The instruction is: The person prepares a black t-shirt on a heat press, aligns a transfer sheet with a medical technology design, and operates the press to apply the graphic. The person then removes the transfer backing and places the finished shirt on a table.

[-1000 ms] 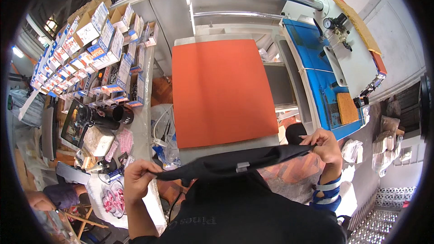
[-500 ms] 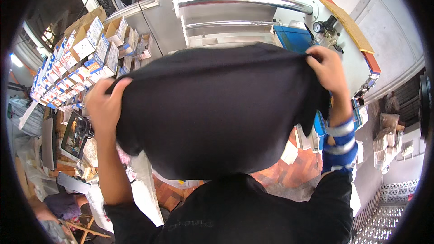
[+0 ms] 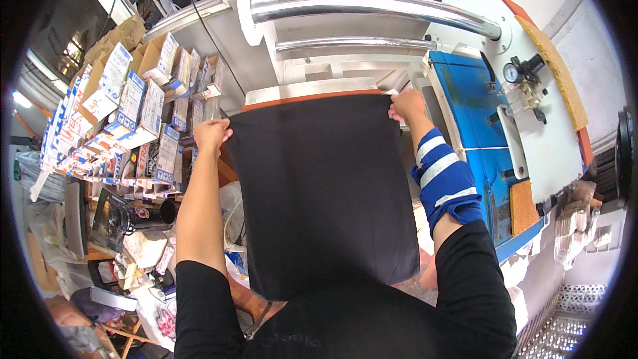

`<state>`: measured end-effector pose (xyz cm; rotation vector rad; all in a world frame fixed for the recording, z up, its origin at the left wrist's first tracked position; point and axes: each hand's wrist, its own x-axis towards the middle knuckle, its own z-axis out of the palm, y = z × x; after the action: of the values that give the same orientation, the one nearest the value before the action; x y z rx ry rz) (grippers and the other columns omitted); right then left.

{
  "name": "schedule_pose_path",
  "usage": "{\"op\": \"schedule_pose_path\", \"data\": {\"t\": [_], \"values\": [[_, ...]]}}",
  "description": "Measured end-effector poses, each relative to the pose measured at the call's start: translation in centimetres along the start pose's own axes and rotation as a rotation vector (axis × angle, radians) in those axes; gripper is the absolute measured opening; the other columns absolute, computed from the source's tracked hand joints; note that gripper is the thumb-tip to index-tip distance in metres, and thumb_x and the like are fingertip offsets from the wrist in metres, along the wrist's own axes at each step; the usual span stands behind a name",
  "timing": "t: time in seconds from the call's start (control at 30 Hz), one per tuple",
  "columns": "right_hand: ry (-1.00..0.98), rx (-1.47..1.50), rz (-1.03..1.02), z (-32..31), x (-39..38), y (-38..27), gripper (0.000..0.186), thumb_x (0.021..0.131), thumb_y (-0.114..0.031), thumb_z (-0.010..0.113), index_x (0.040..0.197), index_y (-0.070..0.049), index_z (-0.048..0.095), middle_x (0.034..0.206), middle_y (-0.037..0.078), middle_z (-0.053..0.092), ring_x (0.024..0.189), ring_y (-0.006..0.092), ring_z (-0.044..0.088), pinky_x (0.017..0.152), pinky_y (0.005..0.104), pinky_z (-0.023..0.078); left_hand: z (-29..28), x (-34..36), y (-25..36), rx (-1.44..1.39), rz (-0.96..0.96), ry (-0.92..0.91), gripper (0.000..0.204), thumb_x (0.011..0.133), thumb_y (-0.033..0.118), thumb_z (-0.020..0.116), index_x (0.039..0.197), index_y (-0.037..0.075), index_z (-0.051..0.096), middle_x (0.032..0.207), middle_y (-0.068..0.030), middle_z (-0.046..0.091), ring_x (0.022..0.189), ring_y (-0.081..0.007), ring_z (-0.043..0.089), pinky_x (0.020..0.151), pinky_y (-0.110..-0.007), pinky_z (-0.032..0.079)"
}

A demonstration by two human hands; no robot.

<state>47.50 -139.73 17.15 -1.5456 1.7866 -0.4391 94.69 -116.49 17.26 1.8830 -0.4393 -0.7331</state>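
A black T-shirt (image 3: 319,186) is spread over a flat bed in front of me, its near part reaching my body. At its far left corner, my left hand (image 3: 212,134) pinches the cloth between closed fingers. My right hand (image 3: 407,106) grips the far right corner, where a small pale bit shows by the fingertips. The cloth between the hands looks taut and mostly smooth. Along the far side shows the orange-brown edge (image 3: 306,95) of the bed. The shirt hides the rest of the bed.
A press machine with a thick chrome bar (image 3: 379,8) stands beyond the shirt. Its blue plate (image 3: 475,106) and pressure gauge (image 3: 510,72) are on the right. Shelved cardboard boxes (image 3: 143,103) fill the left. A black mug (image 3: 159,215) lies below them.
Both hands have moved closer together, and the T-shirt has gone from held up and bunched to spread flat over the bed. More of the blue plate now shows.
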Motion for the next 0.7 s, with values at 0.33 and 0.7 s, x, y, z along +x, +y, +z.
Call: {"op": "schedule_pose_path", "data": {"t": [0.33,0.7], "values": [[0.325,-0.110,-0.212,1.9,5.4,-4.3,0.021,0.090,-0.027,0.072,0.095,-0.006,0.071,0.100,0.021,0.075,0.100,0.0378,0.072,0.089,0.0470,0.055,4.1,6.2,1.5,-0.029,0.239,0.187,0.017,0.090,0.013,0.076,0.100,-0.001,0.075,0.085,-0.0065,0.074,0.073,-0.0180,0.071,0.071,-0.032,0.056],[-0.018,-0.642,-0.753,10.1,-8.3,-8.9,0.067,0.099,-0.059,0.052,0.149,-0.015,0.049,0.156,0.016,0.043,0.149,0.0347,0.033,0.122,0.0626,0.021,14.4,-5.6,2.5,0.883,1.031,-0.189,0.042,0.097,0.033,0.063,0.135,0.015,0.063,0.134,-0.0130,0.060,0.128,-0.0358,0.054,0.114,-0.054,0.037]]}}
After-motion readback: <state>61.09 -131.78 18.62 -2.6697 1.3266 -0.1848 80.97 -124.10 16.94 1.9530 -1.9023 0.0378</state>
